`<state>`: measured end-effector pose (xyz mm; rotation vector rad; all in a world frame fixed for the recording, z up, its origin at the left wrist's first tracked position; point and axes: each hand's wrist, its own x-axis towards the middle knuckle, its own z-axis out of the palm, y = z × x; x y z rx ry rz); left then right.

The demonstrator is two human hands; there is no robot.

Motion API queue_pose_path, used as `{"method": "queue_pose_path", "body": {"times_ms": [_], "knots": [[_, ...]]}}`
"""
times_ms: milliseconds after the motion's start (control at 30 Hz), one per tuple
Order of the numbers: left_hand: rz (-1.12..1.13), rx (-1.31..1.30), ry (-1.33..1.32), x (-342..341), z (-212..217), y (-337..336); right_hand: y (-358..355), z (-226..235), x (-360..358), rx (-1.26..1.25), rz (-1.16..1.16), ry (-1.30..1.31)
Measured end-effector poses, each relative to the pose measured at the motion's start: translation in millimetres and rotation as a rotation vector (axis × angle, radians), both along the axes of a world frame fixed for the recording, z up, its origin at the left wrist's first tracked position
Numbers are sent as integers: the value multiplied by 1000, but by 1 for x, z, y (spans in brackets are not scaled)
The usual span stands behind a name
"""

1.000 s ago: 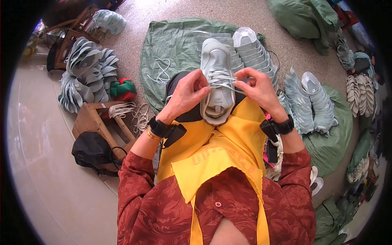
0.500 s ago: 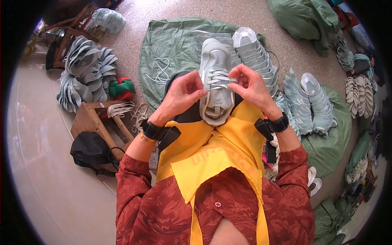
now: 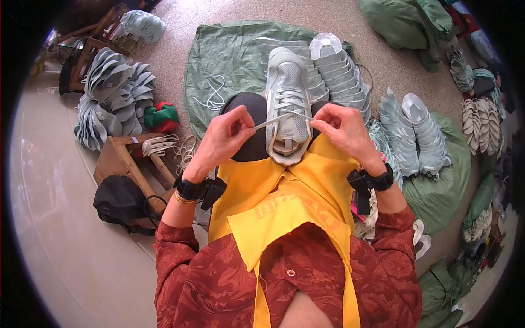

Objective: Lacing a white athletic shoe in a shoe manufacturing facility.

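A pale grey-green sneaker (image 3: 287,82) rests on my lap, toe pointing away from me and heel against the yellow apron (image 3: 295,188). White shoelace (image 3: 290,102) runs in crossed rows over its tongue. To the left of the shoe, my left hand (image 3: 231,133) pinches one lace end, drawn out taut. On the other side my right hand (image 3: 345,130) pinches the second end between thumb and forefinger. Both ends cross over the upper tongue, near the ankle opening. A loose pair of white laces (image 3: 212,93) lies on the green sack beyond my left knee.
A green woven sack (image 3: 229,41) spreads on the floor ahead, with stacked shoe uppers (image 3: 342,76) on it. More uppers (image 3: 418,128) stand at the right. Left are piled shoe pieces (image 3: 109,98), a wooden stool (image 3: 123,161) and a black bag (image 3: 121,199).
My hands have moved apart, pulling the lace ends outward to both sides and slightly toward me. The ends now stretch tight across the tongue.
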<state>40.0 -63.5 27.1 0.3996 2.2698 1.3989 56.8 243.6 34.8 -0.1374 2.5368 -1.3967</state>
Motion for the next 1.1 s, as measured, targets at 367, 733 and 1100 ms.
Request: {"method": "queue_pose_path", "body": {"times_ms": [367,733,1100], "knots": [[-3,-75,170,2,16,13,-2,3,10,172,34,572],[80,-7,139,1,2,-1,20,-7,21,-16,-65,7],[-38,-122,319,6,1,16,37,9,7,83,-26,18]]}}
